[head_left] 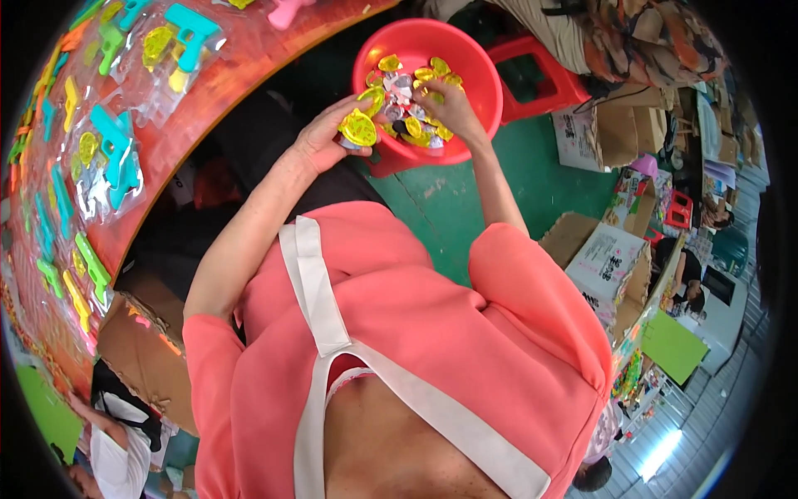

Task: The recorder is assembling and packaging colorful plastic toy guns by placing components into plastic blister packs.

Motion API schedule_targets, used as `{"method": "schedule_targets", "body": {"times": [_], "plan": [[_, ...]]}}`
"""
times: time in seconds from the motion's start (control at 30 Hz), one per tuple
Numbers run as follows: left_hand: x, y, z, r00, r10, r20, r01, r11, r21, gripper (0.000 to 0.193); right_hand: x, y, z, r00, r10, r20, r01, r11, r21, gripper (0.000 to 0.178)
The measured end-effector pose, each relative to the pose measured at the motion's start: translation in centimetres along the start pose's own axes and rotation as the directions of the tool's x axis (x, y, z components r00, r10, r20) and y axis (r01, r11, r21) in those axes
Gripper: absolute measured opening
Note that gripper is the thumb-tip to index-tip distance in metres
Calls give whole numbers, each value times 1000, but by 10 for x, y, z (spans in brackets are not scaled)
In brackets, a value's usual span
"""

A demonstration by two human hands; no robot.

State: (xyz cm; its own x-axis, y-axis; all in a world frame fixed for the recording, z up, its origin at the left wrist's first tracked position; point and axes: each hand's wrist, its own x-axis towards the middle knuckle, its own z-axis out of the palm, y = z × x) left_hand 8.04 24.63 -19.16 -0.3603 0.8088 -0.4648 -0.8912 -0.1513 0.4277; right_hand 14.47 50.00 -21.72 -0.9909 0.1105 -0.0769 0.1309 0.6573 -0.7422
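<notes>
The left hand (328, 133), at upper centre of the frame, has thumb and fingers closed around glossy yellow plastic pieces (359, 127), rounded and shell-like with a raised, ridged pattern. The right hand (449, 106) reaches over the red basin (492, 112), fingers bent down among its contents; whether the fingertips pinch a piece cannot be told. Inside the round, smooth-walled basin, more yellow pieces lie jumbled with silvery, white and dark bits (401, 90), too small to make out.

Printing shows mainly at the right of the frame: a white cardboard carton (605, 258) bears bold dark characters on its side, and another pale carton (578, 141) above it carries smaller reddish marks, too small to tell apart.

Beside the basin, toward upper right, is a moulded red plastic stool (567, 76) with a squarish opening. The curved red tabletop (241, 54) at upper left holds clear, crinkled, shiny bags (100, 179) and matte gun-shaped toys (193, 35) in turquoise, green, yellow and orange. A torn-edged brown carton (150, 353) sits at lower left. The wearer's salmon top (416, 308) has a flat off-white band (324, 287); the floor (424, 200) is green and smooth.
</notes>
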Motion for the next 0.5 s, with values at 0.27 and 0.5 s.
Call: {"method": "schedule_targets", "body": {"times": [0.27,0.5], "plan": [[-61,10,55,1000,-13,28,15,998,-69,34,-32,122,70,993,110,-32,-113,906,-408,30],[-145,38,77,989,141,-38,-143,987,-72,30,-33,66,47,986,138,-92,-160,938,-308,33]]}}
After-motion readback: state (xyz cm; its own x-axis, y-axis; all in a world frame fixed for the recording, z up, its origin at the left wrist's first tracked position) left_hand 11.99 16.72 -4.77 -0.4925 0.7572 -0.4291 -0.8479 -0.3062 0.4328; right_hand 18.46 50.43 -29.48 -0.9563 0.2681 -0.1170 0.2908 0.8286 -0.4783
